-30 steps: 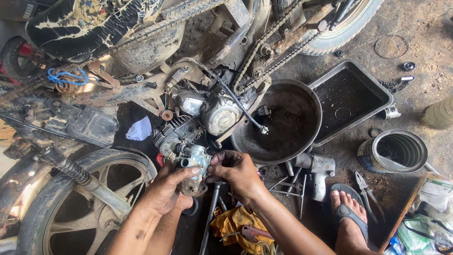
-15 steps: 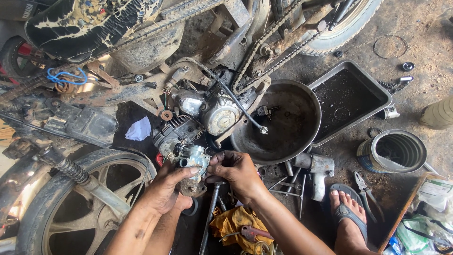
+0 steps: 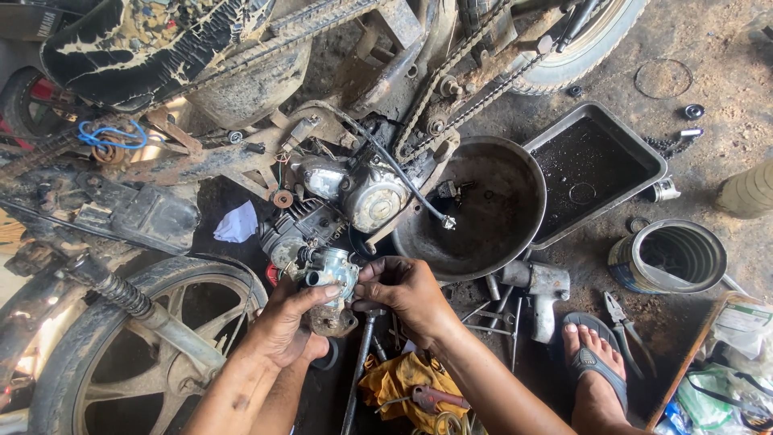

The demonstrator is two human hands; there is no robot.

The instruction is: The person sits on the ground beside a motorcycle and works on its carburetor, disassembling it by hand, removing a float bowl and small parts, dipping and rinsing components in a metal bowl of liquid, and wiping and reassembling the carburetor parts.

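Both hands close on one small grey carburettor [image 3: 332, 274], held just in front of the motorcycle engine [image 3: 354, 193]. The left hand [image 3: 286, 326] cups it from below and the side, fingers curled round its body. The right hand [image 3: 407, 290] pinches its right side with thumb and fingertips drawn tight; whether a small part sits between those fingertips is hard to tell from here.

The carburettor sits low in the middle of the view, between the front wheel [image 3: 121, 354] on the left and one round black pan [image 3: 479, 209] on the right. One rectangular black tray [image 3: 596, 165] lies touching the pan's far rim. One tin can [image 3: 668, 258] lies on its side well to the right. One grey impact gun [image 3: 539, 290] rests just below the pan, with several loose rods and sockets beside it. One pair of pliers [image 3: 624, 322] lies near one sandalled foot [image 3: 596, 362]. One yellow rag [image 3: 403, 383] sits under the right forearm, with a red-handled tool [image 3: 431, 396] on it. Two wheels of the motorcycle show, and one drive chain [image 3: 475, 80].
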